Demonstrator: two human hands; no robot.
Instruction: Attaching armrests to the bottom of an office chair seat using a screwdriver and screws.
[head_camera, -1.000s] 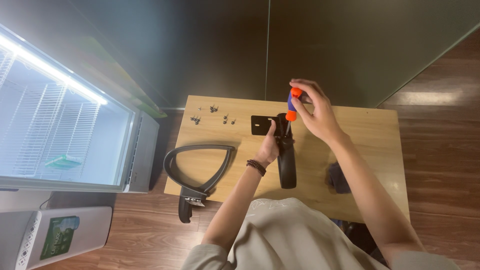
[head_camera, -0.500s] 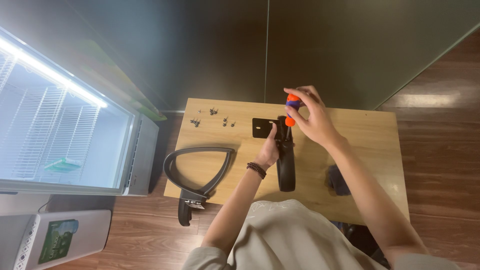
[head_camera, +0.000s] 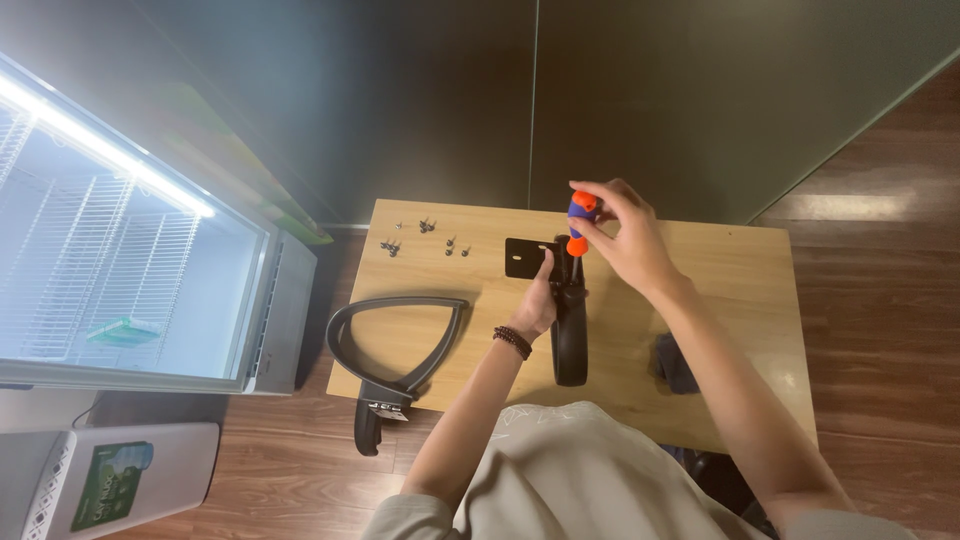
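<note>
Fingers (head_camera: 600, 215) of right hand (head_camera: 625, 240) grip an orange-purple screwdriver (head_camera: 579, 222) over the black armrest (head_camera: 570, 325); left hand (head_camera: 540, 300) steadies it. I judge fastening underway (loose screws (head_camera: 425, 235) remain near worktop (head_camera: 740, 290) far edge).

screws (head_camera: 425, 236) left of plate (head_camera: 527, 257) | armrest (head_camera: 392, 340) overhangs table (head_camera: 740, 290) left

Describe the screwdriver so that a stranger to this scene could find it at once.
Start at the wooden table and go to its far edge, near the middle. There the right hand holds the screwdriver upright above a black armrest. Its orange-and-purple handle is the table's only bright colour.
</note>
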